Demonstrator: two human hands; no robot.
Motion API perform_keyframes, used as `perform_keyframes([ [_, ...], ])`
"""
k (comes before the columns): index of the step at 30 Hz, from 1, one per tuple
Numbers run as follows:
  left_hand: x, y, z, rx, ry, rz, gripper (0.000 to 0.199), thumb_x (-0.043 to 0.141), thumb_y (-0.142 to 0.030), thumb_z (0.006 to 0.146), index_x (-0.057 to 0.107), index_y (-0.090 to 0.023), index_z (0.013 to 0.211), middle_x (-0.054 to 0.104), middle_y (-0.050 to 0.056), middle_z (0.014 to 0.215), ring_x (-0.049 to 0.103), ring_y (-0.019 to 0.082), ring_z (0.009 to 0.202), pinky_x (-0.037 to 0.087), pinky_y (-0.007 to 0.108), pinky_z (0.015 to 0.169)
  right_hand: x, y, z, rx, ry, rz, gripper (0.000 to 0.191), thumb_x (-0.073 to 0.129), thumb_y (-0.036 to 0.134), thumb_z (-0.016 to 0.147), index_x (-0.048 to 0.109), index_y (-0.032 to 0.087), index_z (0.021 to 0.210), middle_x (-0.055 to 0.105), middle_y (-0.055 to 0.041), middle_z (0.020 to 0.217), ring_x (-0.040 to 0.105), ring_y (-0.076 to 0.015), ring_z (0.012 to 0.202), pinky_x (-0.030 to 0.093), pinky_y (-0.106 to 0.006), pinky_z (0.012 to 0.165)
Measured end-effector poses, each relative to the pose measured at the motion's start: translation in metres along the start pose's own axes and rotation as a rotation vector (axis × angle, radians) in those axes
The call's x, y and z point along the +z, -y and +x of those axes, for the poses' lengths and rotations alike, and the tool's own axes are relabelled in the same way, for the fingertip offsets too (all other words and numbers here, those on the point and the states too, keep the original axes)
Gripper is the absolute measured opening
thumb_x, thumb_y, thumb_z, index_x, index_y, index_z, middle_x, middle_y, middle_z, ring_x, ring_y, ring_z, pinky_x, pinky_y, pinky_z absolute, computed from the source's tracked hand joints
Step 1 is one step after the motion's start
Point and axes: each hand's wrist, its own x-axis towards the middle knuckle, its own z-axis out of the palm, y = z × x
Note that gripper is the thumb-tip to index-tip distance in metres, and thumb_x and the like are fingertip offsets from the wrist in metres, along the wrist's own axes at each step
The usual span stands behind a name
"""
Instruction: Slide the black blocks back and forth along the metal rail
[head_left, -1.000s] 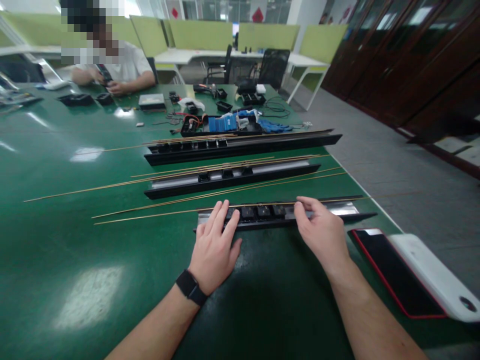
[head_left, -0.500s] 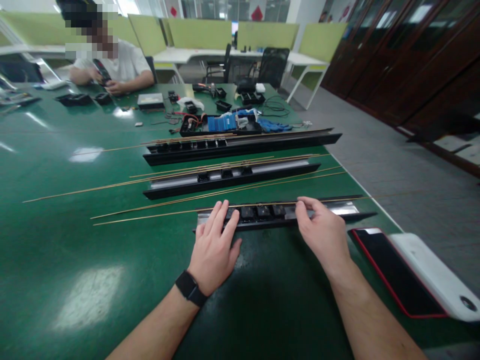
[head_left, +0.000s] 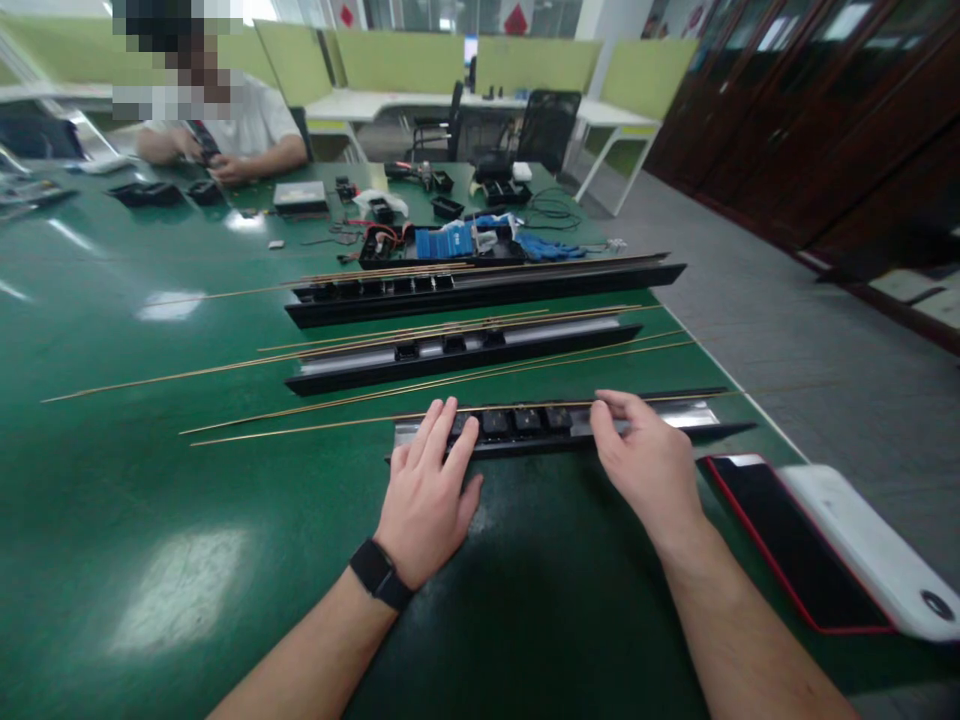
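A short black channel [head_left: 525, 450] with a silvery inside lies across the table in front of me. Several small black blocks [head_left: 526, 420] sit in a row within it. My left hand [head_left: 427, 490], wearing a black watch, rests with its fingers stretched over the channel's left part and covers some of the blocks. Along the channel's far side runs a thin golden rod [head_left: 285, 433], sticking out well past the left end. My right hand [head_left: 649, 450] pinches this rod between thumb and fingers, right of the blocks; the exact contact is partly hidden.
Farther off lie two longer black channels [head_left: 465, 358] with more golden rods [head_left: 450, 383] beside them. Behind is a black tray [head_left: 367, 262] with blue items. A red-edged phone [head_left: 802, 550] and a white device [head_left: 877, 560] lie right. Across the table sits a person [head_left: 247, 130].
Both hands hold nearly the same places. The pinched rod's left end has shifted very slightly to the right. The view has tilted a little.
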Motion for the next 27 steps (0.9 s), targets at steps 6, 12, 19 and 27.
perform_keyframes([
  [6, 0.0007, 0.0001, -0.0001, 0.004, -0.003, 0.006, 0.063, 0.062, -0.024, 0.095, 0.044, -0.018, 0.156, 0.033, 0.019, 0.171, 0.031, 0.036, 0.159, 0.052, 0.058, 0.107, -0.0005, -0.0002, -0.0003, -0.003, -0.011, -0.034, 0.041, 0.056, 0.048, 0.096, 0.08, 0.02, 0.114, 0.081, -0.009, 0.1, 0.077, -0.0286, 0.096, 0.057, -0.04, 0.093],
  [12, 0.0006, -0.0002, -0.0001, 0.0, 0.002, 0.001, 0.063, 0.062, -0.023, 0.095, 0.045, -0.018, 0.155, 0.034, 0.02, 0.17, 0.032, 0.037, 0.159, 0.052, 0.059, 0.106, -0.0011, -0.0007, -0.0001, 0.01, -0.015, -0.071, 0.04, 0.055, 0.047, 0.096, 0.08, 0.02, 0.113, 0.081, -0.0091, 0.097, 0.077, -0.0293, 0.094, 0.057, -0.041, 0.091],
  [19, 0.0004, -0.0003, 0.0, 0.003, 0.002, 0.008, 0.062, 0.061, -0.024, 0.096, 0.045, -0.018, 0.155, 0.033, 0.02, 0.171, 0.032, 0.037, 0.159, 0.052, 0.058, 0.105, -0.0014, -0.0017, 0.0011, 0.01, -0.015, -0.083, 0.041, 0.055, 0.048, 0.096, 0.08, 0.021, 0.113, 0.081, -0.0087, 0.098, 0.077, -0.0294, 0.094, 0.057, -0.041, 0.091],
  [27, 0.0007, -0.0001, -0.0001, 0.008, -0.013, 0.008, 0.062, 0.062, -0.024, 0.096, 0.045, -0.018, 0.155, 0.034, 0.019, 0.171, 0.032, 0.036, 0.159, 0.052, 0.058, 0.106, -0.0006, -0.002, 0.0013, 0.026, -0.014, -0.104, 0.042, 0.054, 0.049, 0.096, 0.08, 0.022, 0.114, 0.081, -0.0091, 0.099, 0.077, -0.0309, 0.096, 0.057, -0.043, 0.092],
])
